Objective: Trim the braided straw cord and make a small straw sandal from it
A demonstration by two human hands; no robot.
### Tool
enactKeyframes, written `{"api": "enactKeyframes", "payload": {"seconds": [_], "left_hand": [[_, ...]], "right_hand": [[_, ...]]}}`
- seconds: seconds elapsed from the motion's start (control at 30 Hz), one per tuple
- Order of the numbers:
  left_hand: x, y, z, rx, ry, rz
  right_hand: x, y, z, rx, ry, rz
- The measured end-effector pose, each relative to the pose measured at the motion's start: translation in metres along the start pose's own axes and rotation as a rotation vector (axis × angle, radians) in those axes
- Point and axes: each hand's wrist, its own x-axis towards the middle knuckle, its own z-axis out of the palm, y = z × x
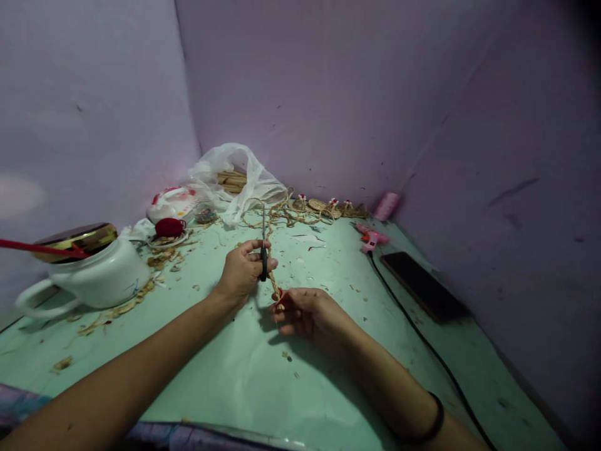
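Observation:
My left hand (238, 270) is closed round the black handle of a pair of scissors (263, 262), whose blades point away from me. A braided straw cord (273, 279) runs beside the scissors, past my left fingers and toward me. At its near end, my right hand (315, 313) pinches the cord together with a small red piece (282, 299), partly hidden by the fingers. Both hands are just above the green tabletop (225, 376).
At left stands a white mug (101, 282) with a gold lid. Behind are a red yarn ball (169, 227), a plastic bag (256, 178) and straw pieces (319, 207). At right lie a pink glue gun (374, 239), its black cord, a phone (425, 285) and a pink spool (387, 205).

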Motion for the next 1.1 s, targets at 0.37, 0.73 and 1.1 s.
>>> {"api": "enactKeyframes", "payload": {"seconds": [0.37,0.73,1.1], "left_hand": [[-0.003,0.0,0.003,0.031,0.014,0.087],[0.0,0.001,0.001,0.008,0.049,0.036],[-0.006,-0.007,0.008,-0.022,-0.08,-0.028]], "right_hand": [[0.0,0.0,0.001,-0.235,0.172,-0.112],[-0.003,-0.03,-0.02,-0.383,0.389,-0.334],[0.001,-0.008,0.005,-0.191,0.088,-0.15]]}}
